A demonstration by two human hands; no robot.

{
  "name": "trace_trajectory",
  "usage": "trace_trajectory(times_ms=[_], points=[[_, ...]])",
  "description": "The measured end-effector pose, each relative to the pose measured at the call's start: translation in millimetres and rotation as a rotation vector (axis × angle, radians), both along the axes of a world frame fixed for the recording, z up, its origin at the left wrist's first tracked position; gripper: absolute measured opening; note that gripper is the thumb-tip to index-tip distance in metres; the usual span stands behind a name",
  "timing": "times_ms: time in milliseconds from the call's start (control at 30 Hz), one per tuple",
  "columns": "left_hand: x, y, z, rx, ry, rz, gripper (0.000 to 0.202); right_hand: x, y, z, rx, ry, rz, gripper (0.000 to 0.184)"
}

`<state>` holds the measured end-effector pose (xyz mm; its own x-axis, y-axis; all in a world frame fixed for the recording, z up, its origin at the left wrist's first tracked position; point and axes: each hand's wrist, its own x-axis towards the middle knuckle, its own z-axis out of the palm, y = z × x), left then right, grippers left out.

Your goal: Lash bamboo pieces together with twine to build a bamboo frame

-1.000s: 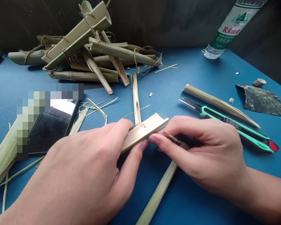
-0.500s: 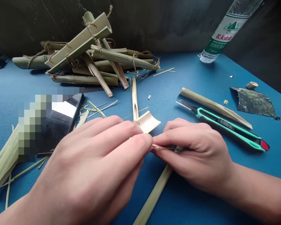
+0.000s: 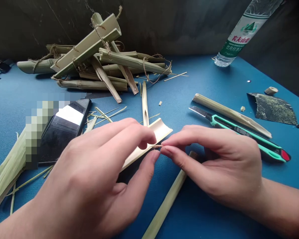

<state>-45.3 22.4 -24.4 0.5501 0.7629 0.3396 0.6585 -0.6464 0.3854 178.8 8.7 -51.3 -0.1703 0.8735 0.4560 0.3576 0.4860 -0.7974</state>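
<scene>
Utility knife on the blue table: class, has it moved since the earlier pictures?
No. The utility knife keeps its place beside the bamboo strip; both shift together in the picture, which suggests only the camera moved.

At two o'clock I have a bottle (image 3: 239,39), slanting in my view, its top cut off by the frame. At nine I see a phone (image 3: 64,134), screen up with a bright reflection, its left side partly pixelated. Around three I find a curved dark scrap (image 3: 275,109) with pale specks, a stub (image 3: 271,90) just beyond it. Between nine and ten sits a black thing (image 3: 3,67) I can't make out.
</scene>
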Motion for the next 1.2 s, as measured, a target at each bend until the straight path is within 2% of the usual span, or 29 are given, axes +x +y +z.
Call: trace_trajectory(times_ms=[67, 167, 233, 333, 433, 533, 633, 700, 1000, 1100, 1200], points=[[2.4, 1.9, 2.7, -0.054, -0.012, -0.006, 0.007, 0.4, -0.6, -0.4, 0.014, 0.008, 0.003, 0.012], [5.4, 4.2, 2.4, -0.115, -0.04, -0.061, 0.025, 1.6, -1.0, -0.7, 0.033, 0.007, 0.038, 0.012], [6.4, 4.2, -0.1, -0.18, -0.068, -0.076, 0.025, 2.5, -1.2, -0.5, 0.037, 0.011, 0.058, 0.013], [6.6, 1.3, -4.1, -0.276, -0.157, -0.016, 0.014, 3.2, -1.9, -0.3, 0.038, 0.035, 0.054, 0.014], [6.2, -1.9, -4.1, -0.291, -0.246, 0.062, 0.006, 3.3, -2.7, -0.3, 0.045, 0.046, 0.039, 0.013], [5.0, -1.2, -0.2, -0.304, -0.244, 0.076, 0.01, 3.1, -2.6, -0.3, 0.053, 0.041, 0.011, 0.014], [4.4, 2.8, 2.3, -0.363, -0.187, -0.007, 0.028, 2.9, -1.9, -0.6, 0.067, 0.032, 0.032, 0.013], [5.3, 5.0, 1.8, -0.388, -0.176, -0.035, 0.033, 3.0, -1.5, -0.9, 0.078, 0.026, 0.054, 0.013], [6.8, -0.4, 2.7, -0.411, -0.272, 0.073, 0.004, 4.2, -1.2, -2.1, 0.096, 0.049, 0.039, 0.01], [4.5, 1.6, 4.8, -0.45, -0.299, 0.079, 0.009, 4.0, -0.6, -2.7, 0.114, 0.044, 0.023, 0.01], [5.4, 5.4, 5.2, -0.458, -0.243, -0.016, 0.029, 3.2, 0.1, -2.9, 0.13, 0.019, 0.051, 0.007]])
